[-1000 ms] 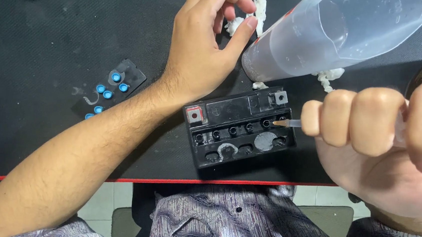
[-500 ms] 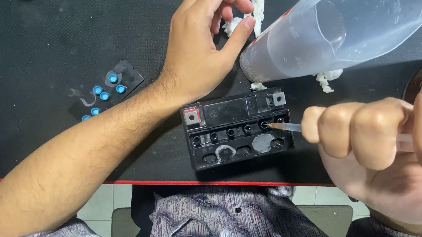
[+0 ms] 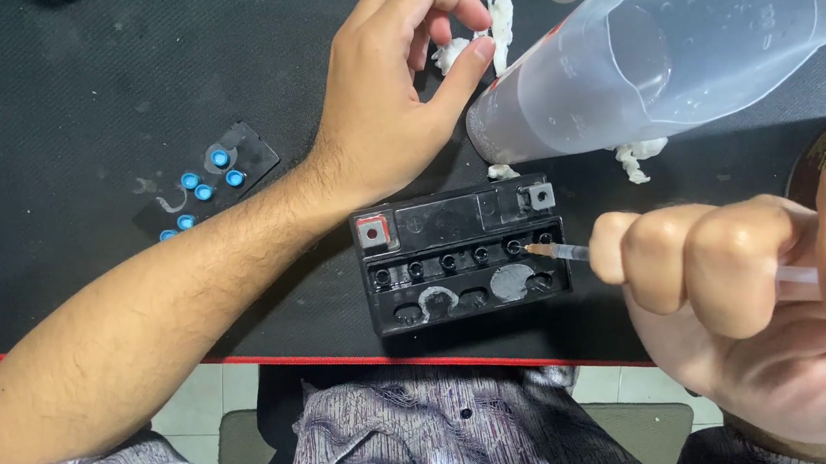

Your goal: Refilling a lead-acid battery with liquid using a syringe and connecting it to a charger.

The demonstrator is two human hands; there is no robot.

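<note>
Right hand [image 3: 753,303] fisted round clear plastic syringe [image 3: 572,252], tip at fifth filler hole of small black rectangular battery [image 3: 464,253], mid-mat near front edge. Left hand [image 3: 393,106] arched, loosely curled fingers, thumb pressing base of tilted translucent plastic measuring jug [image 3: 673,45] just behind battery.

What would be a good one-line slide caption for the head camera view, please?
Right hand aims a syringe at a small black battery; left hand steadies a clear jug.

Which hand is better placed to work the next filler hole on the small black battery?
Likely the right hand: it grips the clear plastic syringe, tip at the filler holes of the small black battery. The left hand rests against the clear plastic jug.
</note>
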